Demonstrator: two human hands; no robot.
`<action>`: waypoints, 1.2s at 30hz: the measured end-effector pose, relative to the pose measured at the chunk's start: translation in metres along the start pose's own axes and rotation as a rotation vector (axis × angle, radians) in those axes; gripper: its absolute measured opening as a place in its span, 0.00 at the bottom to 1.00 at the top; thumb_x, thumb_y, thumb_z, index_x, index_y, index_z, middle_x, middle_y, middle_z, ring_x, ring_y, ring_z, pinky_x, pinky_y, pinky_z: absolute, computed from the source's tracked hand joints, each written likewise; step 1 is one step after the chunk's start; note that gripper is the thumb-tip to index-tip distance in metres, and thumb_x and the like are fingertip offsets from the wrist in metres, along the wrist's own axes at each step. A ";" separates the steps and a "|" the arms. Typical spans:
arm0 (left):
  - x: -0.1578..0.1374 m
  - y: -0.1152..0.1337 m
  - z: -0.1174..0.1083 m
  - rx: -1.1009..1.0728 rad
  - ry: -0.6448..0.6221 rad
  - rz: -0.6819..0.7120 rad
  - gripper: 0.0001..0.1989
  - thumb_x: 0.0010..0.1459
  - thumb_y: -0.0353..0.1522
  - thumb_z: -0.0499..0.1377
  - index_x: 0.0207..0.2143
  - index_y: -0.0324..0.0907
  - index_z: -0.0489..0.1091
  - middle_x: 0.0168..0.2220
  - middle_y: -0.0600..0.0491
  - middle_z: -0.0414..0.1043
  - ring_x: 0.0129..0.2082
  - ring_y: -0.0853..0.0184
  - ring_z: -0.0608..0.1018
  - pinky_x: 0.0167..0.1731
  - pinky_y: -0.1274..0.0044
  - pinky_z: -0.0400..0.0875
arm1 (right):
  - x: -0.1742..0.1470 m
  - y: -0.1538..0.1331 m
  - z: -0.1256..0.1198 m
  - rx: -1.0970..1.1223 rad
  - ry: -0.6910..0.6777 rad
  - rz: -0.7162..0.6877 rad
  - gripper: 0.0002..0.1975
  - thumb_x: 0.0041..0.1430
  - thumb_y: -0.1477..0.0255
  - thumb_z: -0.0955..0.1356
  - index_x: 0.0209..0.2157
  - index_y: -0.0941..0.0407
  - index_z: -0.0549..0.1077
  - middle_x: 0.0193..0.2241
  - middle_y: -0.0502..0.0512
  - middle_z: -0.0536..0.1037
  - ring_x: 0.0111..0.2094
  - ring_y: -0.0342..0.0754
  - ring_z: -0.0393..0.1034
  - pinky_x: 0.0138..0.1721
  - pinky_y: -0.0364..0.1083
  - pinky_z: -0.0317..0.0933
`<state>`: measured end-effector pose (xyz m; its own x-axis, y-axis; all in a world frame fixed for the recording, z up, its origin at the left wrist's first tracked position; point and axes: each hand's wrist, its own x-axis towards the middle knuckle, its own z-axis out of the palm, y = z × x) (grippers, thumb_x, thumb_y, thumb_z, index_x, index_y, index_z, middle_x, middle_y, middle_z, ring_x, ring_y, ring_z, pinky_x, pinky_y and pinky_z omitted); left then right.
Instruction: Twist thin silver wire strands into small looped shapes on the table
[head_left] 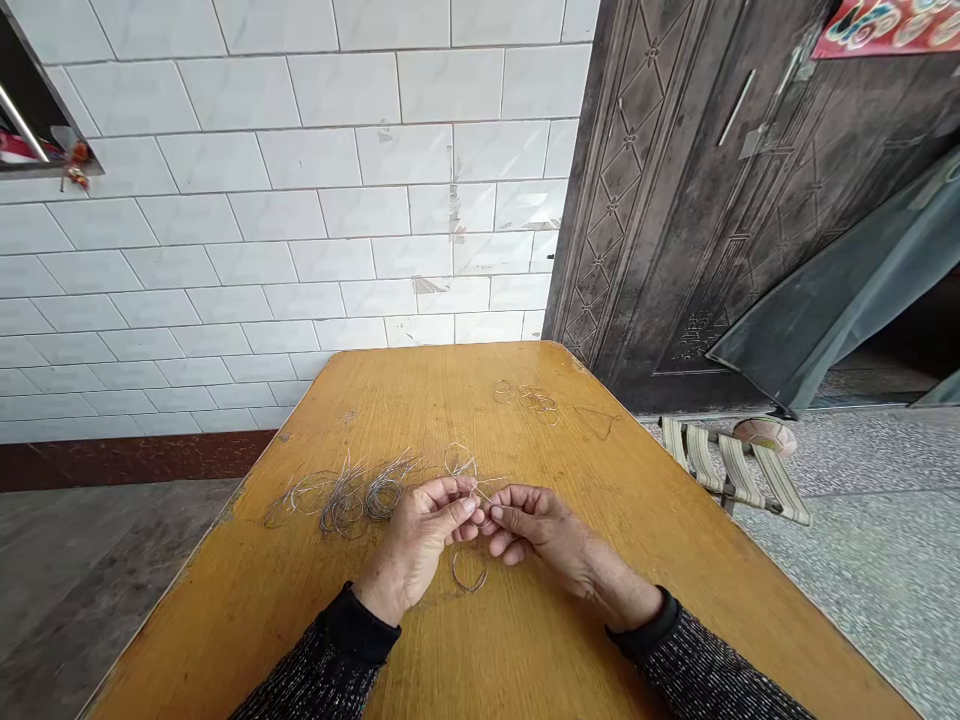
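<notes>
My left hand [442, 515] and my right hand [529, 525] meet over the middle of the wooden table [420, 660]. Both are closed in a pinch on a thin wire [460, 462], which loops up above the left fingertips and curves out again below the hands. Whether this is one wire or more I cannot tell. Left of my left hand lie tangled bundles of thin metal wire [343, 505]. Farther back on the right are several small wire rings [536, 399] and a bent, loose wire [598, 420].
A white tiled wall [247, 220] stands behind the table. To the right are a dark patterned metal door [675, 200], a grey-green curtain [862, 290] and a folding stool [735, 465] with striped straps. A round pinkish object [765, 434] sits by the stool.
</notes>
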<state>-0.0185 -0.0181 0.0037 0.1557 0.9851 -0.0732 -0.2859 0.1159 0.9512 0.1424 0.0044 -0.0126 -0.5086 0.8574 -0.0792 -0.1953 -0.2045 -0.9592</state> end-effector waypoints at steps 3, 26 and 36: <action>0.000 0.000 0.000 -0.019 0.003 -0.003 0.16 0.44 0.31 0.64 0.38 0.37 0.71 0.30 0.52 0.70 0.29 0.71 0.72 0.31 0.77 0.65 | 0.000 0.000 0.000 -0.053 0.004 -0.003 0.16 0.45 0.59 0.71 0.28 0.59 0.71 0.26 0.52 0.76 0.22 0.38 0.68 0.21 0.37 0.58; -0.006 -0.003 0.012 0.301 -0.103 -0.080 0.09 0.45 0.33 0.62 0.29 0.37 0.67 0.23 0.54 0.69 0.24 0.71 0.71 0.25 0.78 0.63 | 0.004 -0.009 -0.008 -0.302 0.262 -0.287 0.15 0.48 0.59 0.68 0.27 0.58 0.70 0.19 0.48 0.67 0.20 0.39 0.60 0.20 0.39 0.54; -0.006 -0.008 0.013 0.330 -0.101 -0.063 0.07 0.45 0.32 0.61 0.27 0.38 0.67 0.20 0.57 0.66 0.21 0.74 0.67 0.23 0.80 0.60 | 0.003 -0.008 -0.005 -0.340 0.305 -0.306 0.16 0.48 0.57 0.67 0.24 0.58 0.69 0.17 0.47 0.65 0.18 0.39 0.56 0.20 0.40 0.52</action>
<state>-0.0046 -0.0262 0.0008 0.2609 0.9579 -0.1202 0.0458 0.1120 0.9926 0.1463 0.0113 -0.0062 -0.1950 0.9621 0.1908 0.0110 0.1966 -0.9804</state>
